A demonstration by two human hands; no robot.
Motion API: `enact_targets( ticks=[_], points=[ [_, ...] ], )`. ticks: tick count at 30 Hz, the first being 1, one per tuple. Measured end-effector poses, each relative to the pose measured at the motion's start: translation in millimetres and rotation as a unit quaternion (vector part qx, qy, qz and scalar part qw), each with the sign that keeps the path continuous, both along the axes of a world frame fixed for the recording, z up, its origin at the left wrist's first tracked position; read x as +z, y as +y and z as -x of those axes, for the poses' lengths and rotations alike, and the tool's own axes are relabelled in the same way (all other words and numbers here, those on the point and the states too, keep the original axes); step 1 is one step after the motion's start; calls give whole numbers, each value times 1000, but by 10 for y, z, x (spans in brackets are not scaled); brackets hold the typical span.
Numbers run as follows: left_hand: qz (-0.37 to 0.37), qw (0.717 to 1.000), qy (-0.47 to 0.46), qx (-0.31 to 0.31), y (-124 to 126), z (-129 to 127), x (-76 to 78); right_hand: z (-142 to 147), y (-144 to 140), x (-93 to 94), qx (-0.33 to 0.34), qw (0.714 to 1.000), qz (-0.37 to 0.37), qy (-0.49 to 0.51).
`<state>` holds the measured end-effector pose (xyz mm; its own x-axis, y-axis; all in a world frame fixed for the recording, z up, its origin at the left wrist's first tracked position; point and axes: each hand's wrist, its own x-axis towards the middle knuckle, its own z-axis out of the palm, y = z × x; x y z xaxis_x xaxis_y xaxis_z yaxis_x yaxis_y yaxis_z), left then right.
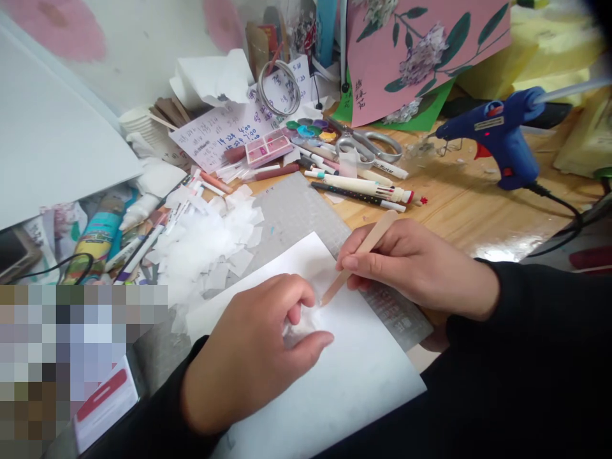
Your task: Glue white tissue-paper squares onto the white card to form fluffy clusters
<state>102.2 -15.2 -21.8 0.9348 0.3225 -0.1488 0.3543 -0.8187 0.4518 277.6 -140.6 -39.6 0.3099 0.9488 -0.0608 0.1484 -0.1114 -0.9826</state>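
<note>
In the head view, my right hand is closed around a flat wooden craft stick, which slants down to the left. The tip of the stick meets a small whitish, translucent piece in the curl of my left hand. Thumb and fingers of that hand curve around the piece, partly hiding it; its kind is unclear. Both hands are over a white sheet of paper, which lies on a grey cutting mat.
Torn white paper scraps are heaped left of the sheet. Pens, scissors and a pink palette lie behind it. A blue glue gun stands at the right, its cable trailing. A phone sits at lower left.
</note>
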Motion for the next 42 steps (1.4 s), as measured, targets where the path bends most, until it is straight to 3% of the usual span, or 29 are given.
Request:
enact_targets(
  ticks=[6, 23, 32, 36, 42],
  points=[
    [-51, 998, 22, -34, -2, 10, -32, 0, 15, 14, 5, 1000, -5, 13],
    [-14, 1000, 15, -20, 63, -2, -73, 15, 51, 12, 23, 1000, 17, 8],
    [40, 999, 27, 4, 61, -5, 33, -76, 52, -8, -25, 979, 17, 203],
    [74, 997, 12, 13, 95, -22, 50, -85, 21, -23, -12, 971, 2, 239],
    [49, 997, -23, 53, 149, -16, 53, -65, 28, 20, 40, 992, -16, 122]
  ],
)
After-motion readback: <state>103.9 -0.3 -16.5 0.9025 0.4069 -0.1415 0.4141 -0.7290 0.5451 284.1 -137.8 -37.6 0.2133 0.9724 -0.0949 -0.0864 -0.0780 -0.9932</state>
